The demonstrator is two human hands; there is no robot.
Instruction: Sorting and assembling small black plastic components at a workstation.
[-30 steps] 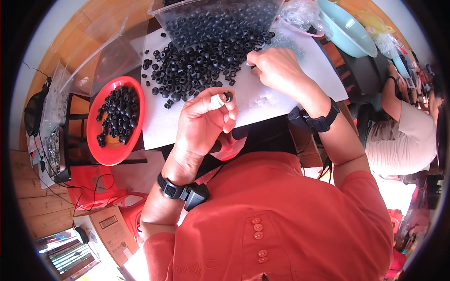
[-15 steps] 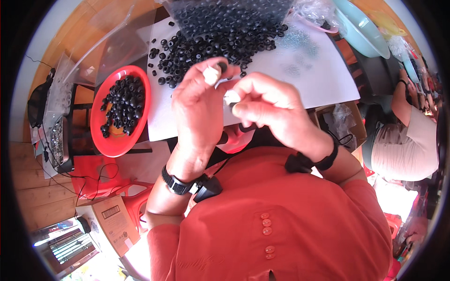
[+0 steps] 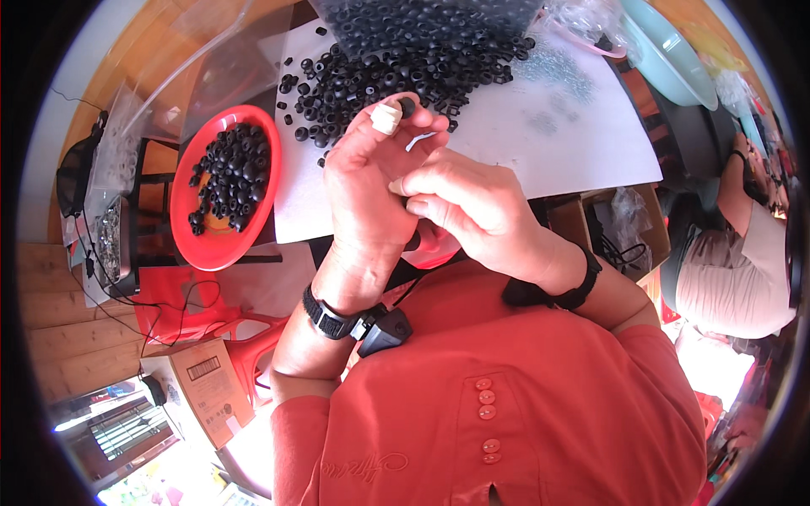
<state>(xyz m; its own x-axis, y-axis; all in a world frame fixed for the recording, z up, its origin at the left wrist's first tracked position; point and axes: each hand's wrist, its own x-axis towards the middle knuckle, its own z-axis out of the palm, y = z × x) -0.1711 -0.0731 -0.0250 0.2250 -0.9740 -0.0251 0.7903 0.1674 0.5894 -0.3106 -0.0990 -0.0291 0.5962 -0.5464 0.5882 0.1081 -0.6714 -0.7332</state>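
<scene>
My left hand [image 3: 367,190] is raised over the near edge of the white sheet, palm up, with white tape [image 3: 386,118] wrapped on its thumb. Between thumb and fingertip it pinches a small round black piece [image 3: 407,107]. A white strip [image 3: 419,140] shows across another finger. My right hand [image 3: 477,202] is closed, its fingertips at the left palm; whatever they hold is hidden. Just beyond the hands lies a heap of small black hollow pieces [image 3: 371,84]. More black pieces [image 3: 240,169] fill part of a red oval basin [image 3: 272,139] to the left.
A clear bin [image 3: 439,17] of black pieces stands at the back of the white sheet [image 3: 582,152]. Tiny clear bits [image 3: 561,72] lie right of it. A pale blue basin [image 3: 671,51], cardboard box [image 3: 658,223] and another person [image 3: 738,270] are at right; a carton [image 3: 198,392] is lower left.
My right hand has moved left and its fingertips now meet my left palm. The left hand keeps its pinch on the black piece. The view has shifted slightly.
</scene>
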